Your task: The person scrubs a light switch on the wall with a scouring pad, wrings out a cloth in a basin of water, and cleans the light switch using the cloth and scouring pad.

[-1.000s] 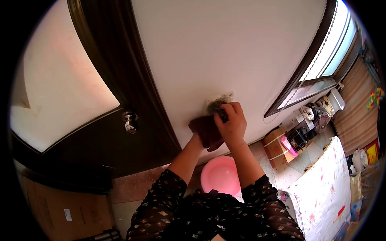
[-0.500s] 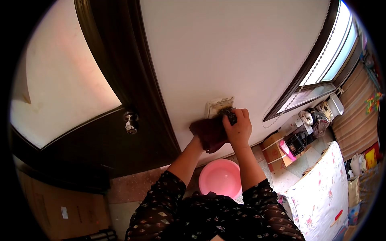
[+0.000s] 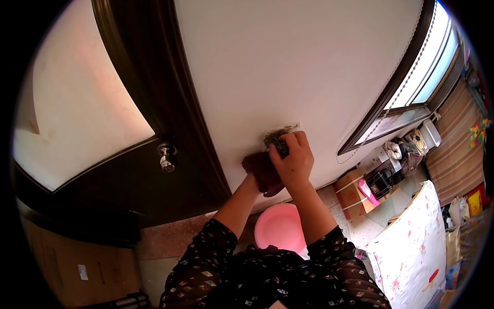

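My right hand (image 3: 296, 158) is closed round a dark, wiry scouring pad (image 3: 276, 141). The pad presses on a pale, grimy wall plate (image 3: 294, 126), most of which is hidden behind pad and fingers. Just below and to the left, a dark maroon cloth (image 3: 263, 175) is held up against the wall by my left hand (image 3: 252, 185). Its fingers are covered by the cloth, and only the wrist end shows. Under my forearms a pink basin (image 3: 280, 226) stands on the floor.
A dark door with a silver knob (image 3: 167, 157) is at the left. To the right are a window with a bead chain (image 3: 381, 121), a cardboard box (image 3: 352, 193) and a flowered bed cover (image 3: 411, 242). Another cardboard box (image 3: 77, 268) stands lower left.
My right hand and the scouring pad have moved left and slightly up across the wall plate, covering more of it. My left hand and the cloth have hardly moved.
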A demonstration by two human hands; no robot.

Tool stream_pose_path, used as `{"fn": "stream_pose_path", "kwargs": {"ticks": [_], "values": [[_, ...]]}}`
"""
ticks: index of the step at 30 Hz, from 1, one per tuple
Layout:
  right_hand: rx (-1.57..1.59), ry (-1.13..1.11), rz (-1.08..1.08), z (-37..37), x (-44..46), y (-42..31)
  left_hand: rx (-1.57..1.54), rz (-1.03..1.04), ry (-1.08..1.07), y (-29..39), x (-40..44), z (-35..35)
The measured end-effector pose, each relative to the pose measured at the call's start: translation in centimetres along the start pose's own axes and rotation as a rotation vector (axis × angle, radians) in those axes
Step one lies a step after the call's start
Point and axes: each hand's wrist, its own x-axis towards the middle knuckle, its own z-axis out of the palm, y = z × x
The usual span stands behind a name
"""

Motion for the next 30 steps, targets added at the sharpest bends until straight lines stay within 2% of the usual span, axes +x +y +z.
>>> {"fn": "stream_pose_path", "kwargs": {"ticks": [4, 9, 11, 14, 17, 21, 23, 24, 27, 30], "values": [[-0.064, 0.044, 0.150, 0.1, -0.7, 3.8, 0.000, -0.003, 0.001, 0.0, -0.3, 0.1], [0.020, 0.039, -0.002, 0.3, -0.5, 0.8, -0.001, -0.002, -0.002, 0.0, -0.4, 0.1], [0.016, 0.012, 0.038, 0.0, 0.0, 0.7, 0.001, -0.002, -0.006, 0.0, -0.3, 0.1], [-0.050, 0.120, 0.108, 0.0, -0.1, 4.0, 0.000, -0.001, -0.002, 0.1, -0.3, 0.0], [-0.070, 0.133, 0.092, -0.1, -0.2, 3.4, -0.002, 0.002, -0.001, 0.1, -0.3, 0.1], [0.008, 0.020, 0.005, 0.3, -0.4, 0.7, 0.005, 0.007, -0.005, 0.1, -0.2, 0.0], [-0.047, 0.063, 0.101, 0.2, -0.2, 3.0, 0.007, 0.006, -0.005, 0.2, -0.4, 0.0], [-0.053, 0.133, 0.115, 0.0, 0.0, 3.8, 0.008, 0.005, -0.004, 0.1, -0.3, 0.0], [-0.085, 0.135, 0.094, 0.1, -0.4, 3.9, 0.012, 0.009, -0.005, 0.2, -0.3, 0.1], [-0.020, 0.022, 0.035, 0.4, -0.5, 1.0, 0.015, 0.014, -0.012, 0.2, -0.4, 0.0]]}}
